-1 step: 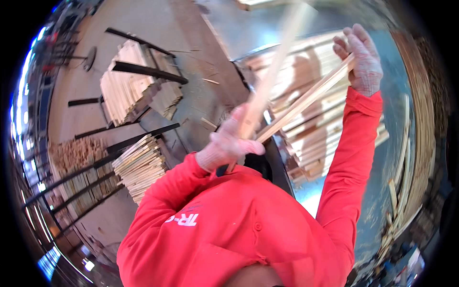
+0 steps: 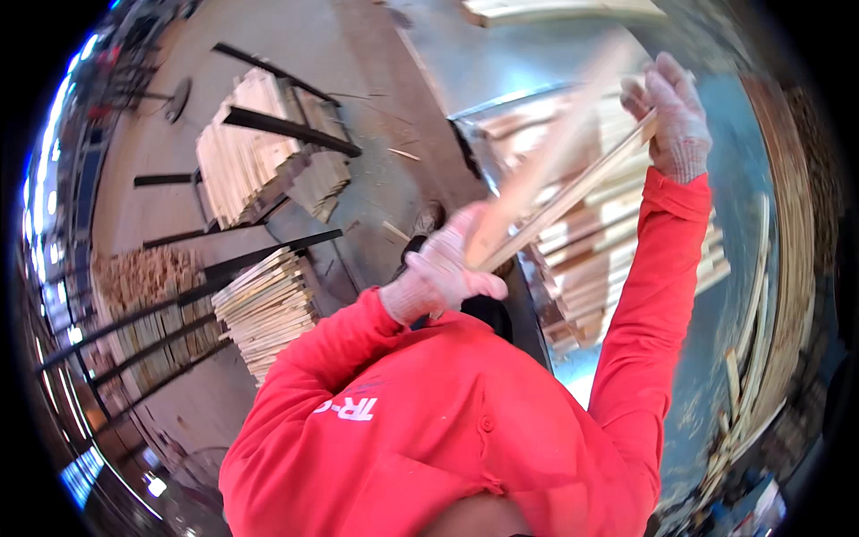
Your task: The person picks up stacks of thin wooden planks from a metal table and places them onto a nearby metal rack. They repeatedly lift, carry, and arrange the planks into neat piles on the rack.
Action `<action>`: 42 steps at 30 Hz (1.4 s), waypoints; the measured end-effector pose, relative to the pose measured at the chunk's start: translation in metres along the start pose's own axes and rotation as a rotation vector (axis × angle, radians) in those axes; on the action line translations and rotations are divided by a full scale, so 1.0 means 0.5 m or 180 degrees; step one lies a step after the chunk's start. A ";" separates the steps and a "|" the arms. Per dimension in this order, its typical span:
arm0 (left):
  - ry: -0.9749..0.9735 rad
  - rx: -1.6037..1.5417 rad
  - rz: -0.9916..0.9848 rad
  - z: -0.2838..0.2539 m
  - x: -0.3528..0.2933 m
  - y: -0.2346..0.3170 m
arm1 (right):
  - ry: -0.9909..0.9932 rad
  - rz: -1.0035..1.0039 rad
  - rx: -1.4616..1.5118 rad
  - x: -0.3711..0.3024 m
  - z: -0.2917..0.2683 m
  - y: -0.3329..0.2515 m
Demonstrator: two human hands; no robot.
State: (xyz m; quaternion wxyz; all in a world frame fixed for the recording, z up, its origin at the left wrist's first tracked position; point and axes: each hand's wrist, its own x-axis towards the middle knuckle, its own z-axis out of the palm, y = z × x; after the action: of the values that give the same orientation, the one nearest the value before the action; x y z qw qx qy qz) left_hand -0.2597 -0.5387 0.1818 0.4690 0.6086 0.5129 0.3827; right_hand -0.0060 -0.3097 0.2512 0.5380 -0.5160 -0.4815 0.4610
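Observation:
My left hand (image 2: 438,273), in a pale knitted glove, is closed around the near ends of two narrow wooden strips in front of my chest. One wooden strip (image 2: 577,194) runs up and right to my gloved right hand (image 2: 676,121), whose fingers curl about its far end. The other strip, a blurred wooden strip (image 2: 537,170), rises from my left hand at a steeper angle, its upper end smeared by motion. Beneath both strips, a layer of wooden boards (image 2: 591,268) lies side by side on a shiny metal table (image 2: 707,358).
Stacked boards (image 2: 237,148) stand between dark metal bars (image 2: 286,130) at the left. Nearer are a pile of strips (image 2: 264,304) and another wood stack (image 2: 148,277). Loose strips (image 2: 752,313) lie along the right table edge. More boards (image 2: 564,9) rest at the far end.
The blurred strip has swung right and down, closer to the other strip. My left hand has shifted slightly right, while my right hand stays nearly in place. A shoe now shows beside my left hand.

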 end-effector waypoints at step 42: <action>0.2775 0.0645 -0.3496 -2.238 -0.594 -1.754 | -0.0948 0.0352 -0.1395 -0.027 2.133 0.675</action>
State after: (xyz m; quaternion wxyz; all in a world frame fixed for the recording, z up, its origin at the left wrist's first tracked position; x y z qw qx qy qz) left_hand -1.6060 -0.6014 -0.3598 0.2873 0.0939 0.9199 0.2500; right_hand -1.0671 -0.1903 -0.0824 0.3108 -0.5721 -0.6147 0.4452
